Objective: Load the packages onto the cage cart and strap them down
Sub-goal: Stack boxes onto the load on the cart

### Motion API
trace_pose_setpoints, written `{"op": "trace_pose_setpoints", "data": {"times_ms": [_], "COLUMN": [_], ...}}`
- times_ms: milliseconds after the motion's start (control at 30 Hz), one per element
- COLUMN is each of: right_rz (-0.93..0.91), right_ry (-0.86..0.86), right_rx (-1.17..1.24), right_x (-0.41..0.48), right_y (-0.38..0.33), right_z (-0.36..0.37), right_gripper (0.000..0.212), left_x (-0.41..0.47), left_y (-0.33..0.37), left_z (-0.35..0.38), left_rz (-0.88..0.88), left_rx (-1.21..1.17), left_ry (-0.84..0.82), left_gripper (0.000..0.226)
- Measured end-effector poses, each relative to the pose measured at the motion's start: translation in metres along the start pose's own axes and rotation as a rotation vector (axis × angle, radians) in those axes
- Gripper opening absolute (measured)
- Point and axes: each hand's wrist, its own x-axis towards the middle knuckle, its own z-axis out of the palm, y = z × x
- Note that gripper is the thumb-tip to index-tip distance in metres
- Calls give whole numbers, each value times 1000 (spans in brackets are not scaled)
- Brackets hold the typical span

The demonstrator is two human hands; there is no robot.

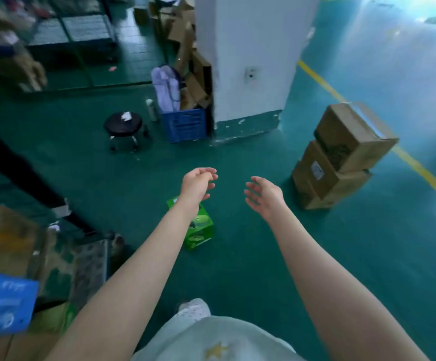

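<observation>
Head view: left hand [198, 184] empty, fingers loosely curled, hovering right over green box [198, 231] on floor, box turned corner-on toward camera. Right hand [263, 198] spread, empty, right of box. Stacked cardboard packages [342, 155] further right, long sides slanting away.

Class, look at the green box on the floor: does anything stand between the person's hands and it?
Nothing visible does. Both the left hand and right hand are open and empty above the green box; only bare floor surrounds it.

Place: a warehouse I'm standing in.
Floor: green painted floor [263, 256], yellow lane line [321, 82] far right.
Stock: stacked cardboard boxes [342, 155] right; wire cage cart [89, 269] near left.
</observation>
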Motion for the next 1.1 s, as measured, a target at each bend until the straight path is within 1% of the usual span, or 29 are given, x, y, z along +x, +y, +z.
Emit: {"op": "trace_pose_setpoints", "data": {"times_ms": [200, 300, 400, 600, 767, 933, 1033, 1100], "right_rz": [7, -9, -24, -50, -59, -37, -10, 6], "right_ry": [177, 255, 308, 373, 419, 467, 503, 491], "right_rx": [112, 166, 196, 225, 307, 356, 369, 358], "right_x": [30, 55, 82, 142, 192, 229, 250, 267], "right_y": [-25, -48, -77, -148, -199, -223, -238, -254], "right_z": [-60, -88, -109, -144, -179, -224, -257, -286], "right_gripper": [11, 13, 14, 12, 14, 15, 14, 14], "left_x": [32, 55, 82, 140, 177, 199, 210, 216], "left_y": [10, 22, 40, 86, 111, 109, 106, 104], "left_z": [74, 118, 158, 235, 311, 377, 415, 448], "left_rz": [-21, -30, -24, -8, 16, -23, -59, -73], "left_rx": [75, 111, 135, 203, 258, 338, 373, 375], "left_ry": [-151, -239, -289, -335, -425, -487, -484, -463], "left_gripper": [27, 26, 26, 26, 25, 23, 24, 24]}}
